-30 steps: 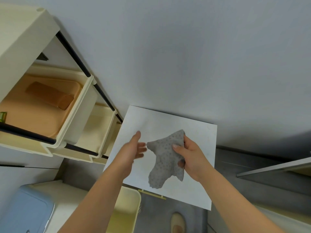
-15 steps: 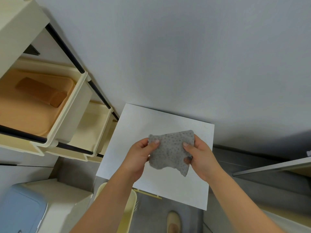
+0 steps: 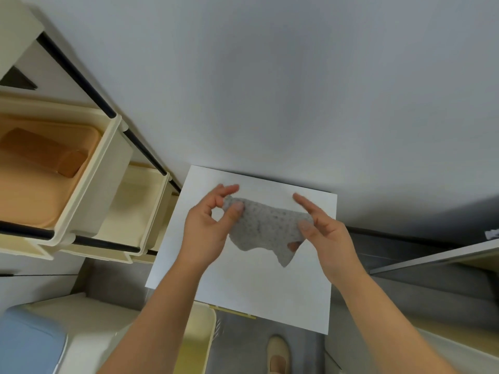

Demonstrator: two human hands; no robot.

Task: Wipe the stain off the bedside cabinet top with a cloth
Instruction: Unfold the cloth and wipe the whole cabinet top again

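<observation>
Stretching the cloth (image 3: 266, 228) crosswise above the cabinet top (image 3: 251, 287), left hand (image 3: 208, 233) and right hand (image 3: 328, 238) each pinch one end.

Between the fingers (image 3: 237, 206), a speckled grey cloth (image 3: 266, 228), nubbly and matt; beneath them, a smooth matt white cabinet top (image 3: 259, 287).

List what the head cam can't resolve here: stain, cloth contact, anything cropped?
- Stain: none discernible on the white cabinet top; part is hidden under the cloth and both hands.
- Cloth contact: head view can't tell whether it touches the top or hangs above.
- Left hand and right hand: motion-blurred.
- Shoe: cut by the bottom edge.
- Blue lid: cropped at the bottom-left corner.
</observation>
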